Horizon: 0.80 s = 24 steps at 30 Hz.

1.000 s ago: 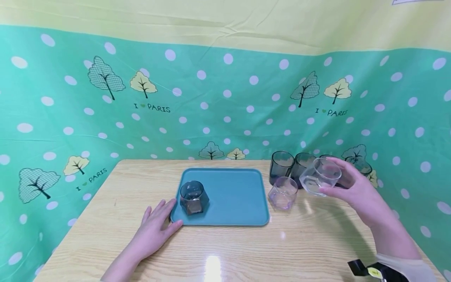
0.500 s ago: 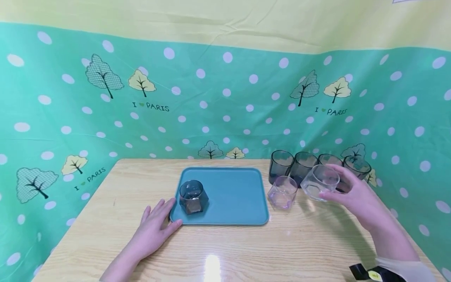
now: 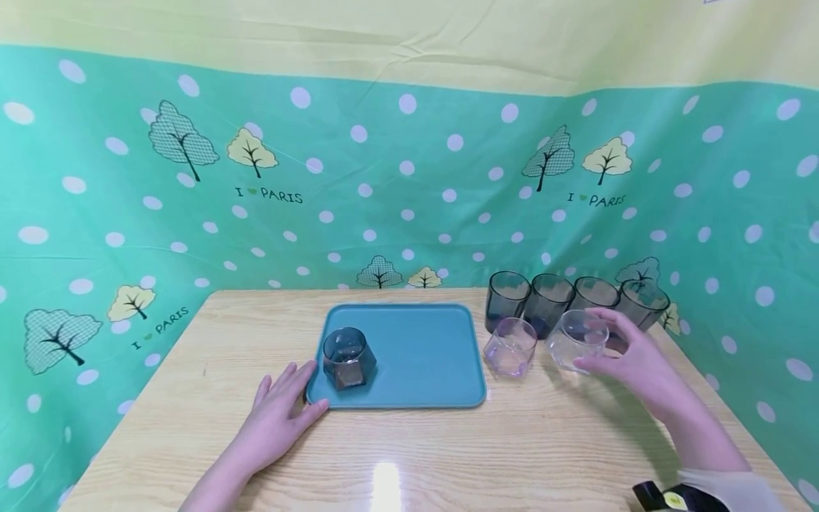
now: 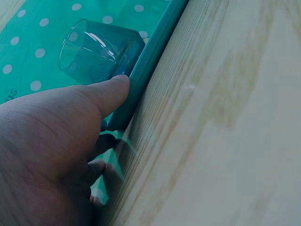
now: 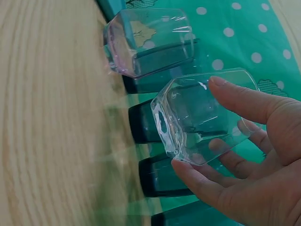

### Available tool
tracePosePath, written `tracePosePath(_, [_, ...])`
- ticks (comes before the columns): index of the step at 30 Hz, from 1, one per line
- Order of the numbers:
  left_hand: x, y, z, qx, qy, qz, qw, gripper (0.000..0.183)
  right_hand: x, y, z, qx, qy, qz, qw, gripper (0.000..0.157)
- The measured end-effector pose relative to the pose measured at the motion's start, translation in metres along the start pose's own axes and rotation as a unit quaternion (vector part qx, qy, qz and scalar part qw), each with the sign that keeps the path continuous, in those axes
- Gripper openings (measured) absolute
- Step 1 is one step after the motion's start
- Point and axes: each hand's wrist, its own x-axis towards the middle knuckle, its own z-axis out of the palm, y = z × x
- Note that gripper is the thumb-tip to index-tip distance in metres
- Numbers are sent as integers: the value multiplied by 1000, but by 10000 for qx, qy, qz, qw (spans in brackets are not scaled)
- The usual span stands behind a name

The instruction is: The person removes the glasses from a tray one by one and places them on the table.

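Note:
My right hand point(image 3: 630, 355) grips a clear drinking glass point(image 3: 569, 348) with a faceted base, thumb on one side and fingers on the other. The glass is nearly upright, low over the table at the right. A pink-tinted glass point(image 3: 510, 348) stands to its left, also seen in the right wrist view point(image 5: 150, 42). My left hand point(image 3: 275, 419) rests at the near left corner of a blue tray point(image 3: 422, 355), fingers loosely spread, thumb point(image 4: 115, 89) touching the rim. On the tray's left part stands a smoky grey glass point(image 3: 348, 359).
Several tall dark glasses stand in a row behind the clear one, from the leftmost glass point(image 3: 507, 302) to the rightmost glass point(image 3: 643, 302). A green dotted curtain point(image 3: 409, 192) hangs behind the wooden table point(image 3: 448, 455).
My right hand has lowered the clear glass toward the table and brought it from a tilt to nearly upright. My left hand stays at the tray's corner.

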Motion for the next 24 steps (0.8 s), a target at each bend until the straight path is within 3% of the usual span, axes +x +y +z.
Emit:
tracePosePath(8, [0, 1, 0, 10, -29, -31, 10000, 84, 4, 9, 6, -155, -100, 147, 9997, 97])
tracePosePath(24, [0, 1, 0, 69, -10, -9, 10000, 82, 9, 22, 19, 125, -128, 313, 9993, 97])
